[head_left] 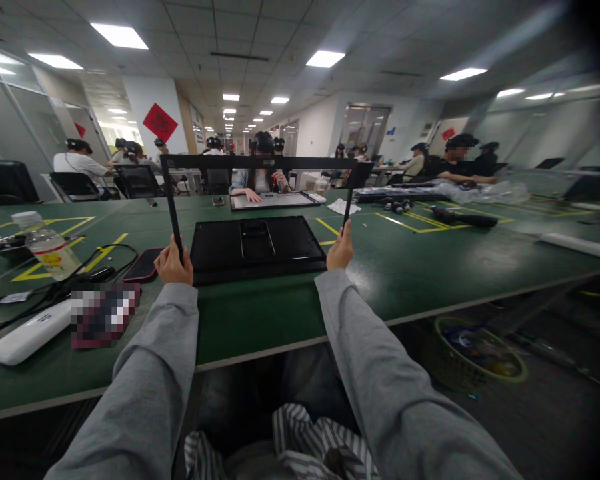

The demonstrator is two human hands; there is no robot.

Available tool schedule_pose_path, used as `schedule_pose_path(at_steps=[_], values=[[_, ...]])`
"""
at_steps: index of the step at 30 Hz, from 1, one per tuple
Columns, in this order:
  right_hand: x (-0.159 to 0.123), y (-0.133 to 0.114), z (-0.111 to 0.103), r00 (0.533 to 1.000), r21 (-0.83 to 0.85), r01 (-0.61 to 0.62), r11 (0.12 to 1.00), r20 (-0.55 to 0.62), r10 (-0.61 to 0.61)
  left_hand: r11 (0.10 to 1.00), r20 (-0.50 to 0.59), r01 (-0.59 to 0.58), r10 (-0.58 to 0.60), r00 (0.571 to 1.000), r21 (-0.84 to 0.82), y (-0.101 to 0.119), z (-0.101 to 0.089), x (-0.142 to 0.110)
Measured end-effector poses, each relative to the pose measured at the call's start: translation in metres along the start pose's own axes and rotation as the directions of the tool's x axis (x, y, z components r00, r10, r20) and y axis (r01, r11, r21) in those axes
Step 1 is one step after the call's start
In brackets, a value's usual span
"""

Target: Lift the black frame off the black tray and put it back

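Both my hands hold up a thin black three-sided frame [220, 162], its long bar at the top and its two side bars running down to my fists. My left hand [174, 261] is closed round the lower end of the left bar. On the other side, my right hand [341, 248] grips the lower end of the right bar. Behind and below the frame, a flat black panel [215, 243] lies on the green table [260, 313], with a raised rectangular part in its middle.
Left of me lie phones [143, 265], a white power bank [33, 333], black cables and a clear bottle [55, 250]. Across the table a person [263, 175] works at another flat panel [275, 200]. A black tool [463, 218] lies right; a basket [450, 360] stands below.
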State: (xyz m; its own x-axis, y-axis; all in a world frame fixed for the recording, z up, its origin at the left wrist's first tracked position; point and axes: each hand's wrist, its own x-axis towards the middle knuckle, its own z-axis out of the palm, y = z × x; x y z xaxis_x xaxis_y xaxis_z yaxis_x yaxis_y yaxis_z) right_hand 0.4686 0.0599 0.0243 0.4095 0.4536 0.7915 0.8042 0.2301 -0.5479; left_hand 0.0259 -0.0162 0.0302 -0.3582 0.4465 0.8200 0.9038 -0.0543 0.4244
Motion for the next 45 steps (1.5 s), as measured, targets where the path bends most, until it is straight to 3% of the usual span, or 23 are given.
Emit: schedule_pose_path(at_steps=[4,9,19,30,37,45], values=[[-0.003,0.002,0.006,0.996,-0.06,0.005,0.998,0.093,0.001,0.999,0.051,0.017,-0.019,0.999,0.029,-0.01,0.006,0.001],[-0.005,0.003,0.01,0.992,-0.069,-0.008,0.998,0.128,0.017,0.998,0.055,0.04,-0.043,0.998,0.046,-0.021,0.012,0.002],[-0.004,0.011,0.015,0.982,-0.092,-0.099,0.991,0.149,0.112,1.0,0.15,0.005,-0.008,0.989,0.02,-0.019,0.008,0.001],[-0.006,0.014,0.017,0.961,-0.084,-0.129,0.988,0.234,0.145,0.987,0.222,0.054,-0.087,0.971,0.151,-0.02,0.008,0.002],[-0.008,0.016,0.022,0.931,-0.085,-0.175,0.981,0.309,0.193,0.973,0.309,0.052,-0.123,0.943,0.226,-0.034,0.022,0.001],[-0.01,0.017,0.021,0.917,-0.123,-0.161,0.979,0.349,0.194,0.954,0.384,0.096,-0.205,0.9,0.283,-0.036,0.023,0.0]])
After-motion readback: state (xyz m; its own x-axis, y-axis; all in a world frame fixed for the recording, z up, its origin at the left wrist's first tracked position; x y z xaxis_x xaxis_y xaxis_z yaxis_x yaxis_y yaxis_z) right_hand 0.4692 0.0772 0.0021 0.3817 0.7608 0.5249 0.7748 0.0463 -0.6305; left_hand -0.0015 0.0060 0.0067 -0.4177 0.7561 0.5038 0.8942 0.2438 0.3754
